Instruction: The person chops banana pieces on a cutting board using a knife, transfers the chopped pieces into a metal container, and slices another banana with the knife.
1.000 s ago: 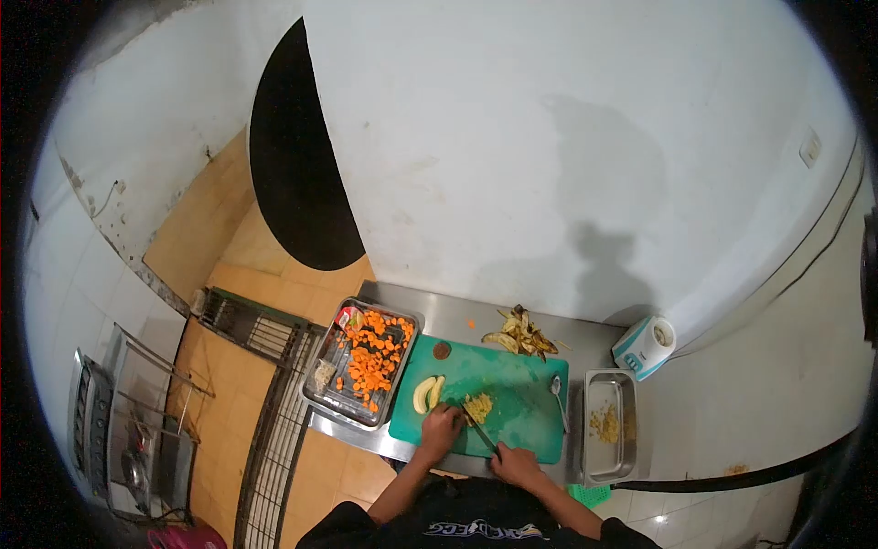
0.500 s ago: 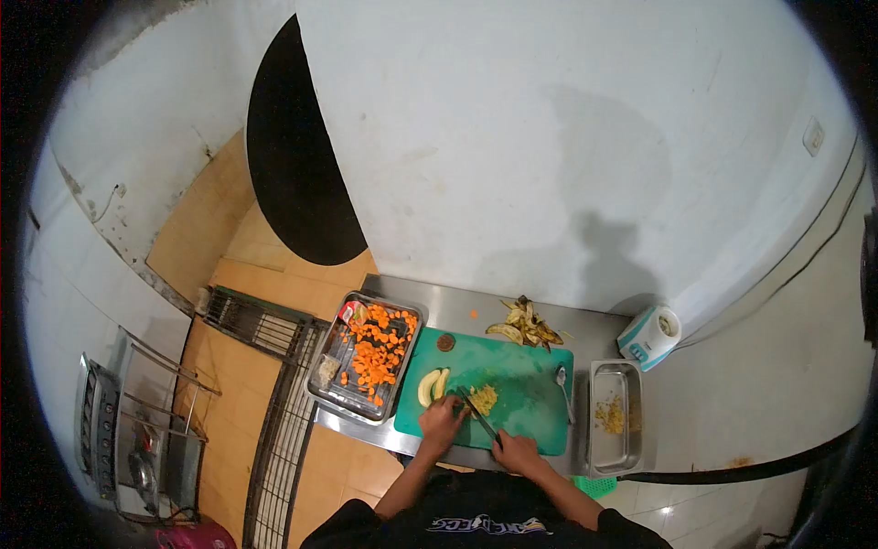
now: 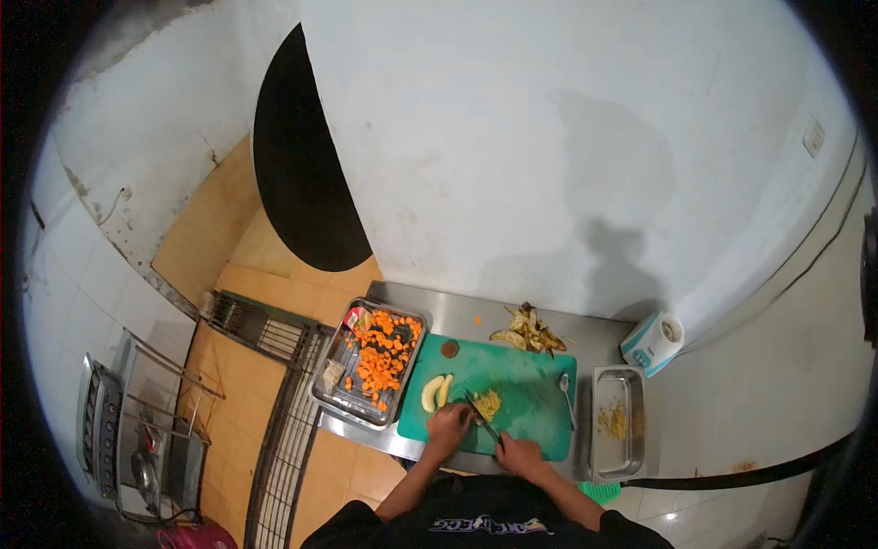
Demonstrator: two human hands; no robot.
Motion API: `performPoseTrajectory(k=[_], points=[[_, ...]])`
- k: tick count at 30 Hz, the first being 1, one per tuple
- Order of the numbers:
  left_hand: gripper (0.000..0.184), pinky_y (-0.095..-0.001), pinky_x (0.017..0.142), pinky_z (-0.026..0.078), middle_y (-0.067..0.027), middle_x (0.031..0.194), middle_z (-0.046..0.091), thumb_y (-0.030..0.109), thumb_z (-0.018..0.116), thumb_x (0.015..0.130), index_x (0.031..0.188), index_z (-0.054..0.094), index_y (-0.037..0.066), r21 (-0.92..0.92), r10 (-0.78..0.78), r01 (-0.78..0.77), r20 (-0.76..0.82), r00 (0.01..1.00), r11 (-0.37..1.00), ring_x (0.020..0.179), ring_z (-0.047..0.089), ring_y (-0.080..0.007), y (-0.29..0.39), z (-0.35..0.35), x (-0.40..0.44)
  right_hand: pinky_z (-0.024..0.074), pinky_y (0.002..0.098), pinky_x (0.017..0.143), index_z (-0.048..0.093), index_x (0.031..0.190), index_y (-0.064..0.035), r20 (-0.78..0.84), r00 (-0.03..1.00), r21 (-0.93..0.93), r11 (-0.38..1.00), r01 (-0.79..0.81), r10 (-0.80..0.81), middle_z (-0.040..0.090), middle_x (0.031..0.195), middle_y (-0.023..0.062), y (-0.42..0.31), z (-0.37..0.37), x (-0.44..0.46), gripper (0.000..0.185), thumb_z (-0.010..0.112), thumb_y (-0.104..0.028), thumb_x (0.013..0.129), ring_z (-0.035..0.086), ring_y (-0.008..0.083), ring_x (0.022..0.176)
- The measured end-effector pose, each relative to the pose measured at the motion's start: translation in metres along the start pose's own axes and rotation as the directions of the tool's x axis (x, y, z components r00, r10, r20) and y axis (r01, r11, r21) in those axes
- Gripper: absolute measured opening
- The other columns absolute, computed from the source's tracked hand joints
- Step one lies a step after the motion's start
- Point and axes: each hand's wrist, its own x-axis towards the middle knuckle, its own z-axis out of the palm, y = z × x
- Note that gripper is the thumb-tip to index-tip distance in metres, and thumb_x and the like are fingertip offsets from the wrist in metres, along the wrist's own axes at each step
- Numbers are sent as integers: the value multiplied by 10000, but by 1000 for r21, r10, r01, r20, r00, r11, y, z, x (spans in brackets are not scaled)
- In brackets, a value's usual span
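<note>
My right hand (image 3: 519, 456) grips the handle of a knife (image 3: 485, 420), whose dark blade slants up and left across the green cutting board (image 3: 535, 412). Curled fingers of my left hand (image 3: 448, 428) press down beside the blade, on what looks like a small piece of banana, mostly hidden by the fingers. Just right of the blade lies a small heap of chopped yellow banana (image 3: 490, 403). Two peeled bananas (image 3: 431, 394) rest above my left hand. A round brown lump (image 3: 449, 349) sits at the board's upper left, and a spoon (image 3: 565, 393) lies along its right side.
Left of the board, a metal tray (image 3: 322, 395) holds carrot pieces (image 3: 377, 361) and small packets. Banana peels (image 3: 529, 329) lie behind the board. On the right stand a steel pan (image 3: 617, 457) with yellow bits and a paper roll (image 3: 654, 341). A wall rises behind the steel counter (image 3: 439, 306).
The whole view has shifted slightly downward and right. My left hand has turned a little beside the blade; the knife remains in my right hand over the banana heap.
</note>
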Motion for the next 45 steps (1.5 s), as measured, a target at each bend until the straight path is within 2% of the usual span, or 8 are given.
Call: performPoseTrajectory(k=[5,8,10,13,18,20,38,45], points=[[200,-432,712,574,-73,964,720,272,760,888,1052,730,162,-6,45,-45,-41,998,999,902,704,-302,-6,3,-14,511,592,738,583,1112,-63,21,1000,36,999,15,-16,700,838,224,18,-7,-23,360,527,-400,998,690,448,799],[339,-486,843,555,-117,1230,665,346,720,931,1244,692,216,-40,39,-39,-8,999,998,1129,639,-358,6,-10,-15,505,593,768,598,1113,-66,67,997,44,999,29,-32,705,869,219,12,-35,-23,360,525,-399,996,691,442,845],[498,-573,1039,423,-127,1537,451,491,621,987,1451,577,317,143,240,-215,-185,953,966,1395,410,-418,25,-17,-16,531,596,814,591,1297,-78,94,994,114,992,-57,47,731,1010,228,5,-45,-20,456,522,-413,996,708,442,945],[567,-643,1123,232,-97,1683,237,616,514,1007,1528,495,395,163,440,-433,-12,898,887,1514,173,-433,26,-6,-19,534,582,796,605,1300,-129,65,998,-5,1000,-11,11,728,977,214,-7,-49,-20,414,572,-383,975,714,412,911],[581,-662,1106,176,-85,1721,156,654,478,1007,1537,480,415,208,472,-482,101,876,851,1549,75,-396,24,6,-18,512,529,719,624,1315,-213,-183,963,-197,967,161,-197,694,924,151,0,-49,-33,436,688,-279,889,697,351,834],[583,-675,1096,175,-85,1727,140,656,482,1004,1537,479,418,226,469,-483,114,876,846,1553,66,-395,21,8,-21,507,484,694,562,1437,-284,-242,947,-287,947,140,-214,668,945,123,1,-52,-40,615,729,-200,851,685,323,816],[616,-737,1107,181,-53,1726,169,716,515,949,1506,504,453,254,453,-458,81,888,852,1554,135,-417,3,-6,-7,423,439,739,548,1482,-328,-391,909,-384,923,-20,-143,604,950,82,14,-68,-94,694,758,-197,834,618,274,806],[592,-764,1119,156,-83,1734,144,687,487,977,1498,534,410,262,282,-315,158,946,912,1565,93,-454,-11,-19,6,409,435,719,569,1470,-301,-366,926,-344,938,-46,-89,599,939,87,20,-77,-96,671,759,-191,836,618,292,820]])
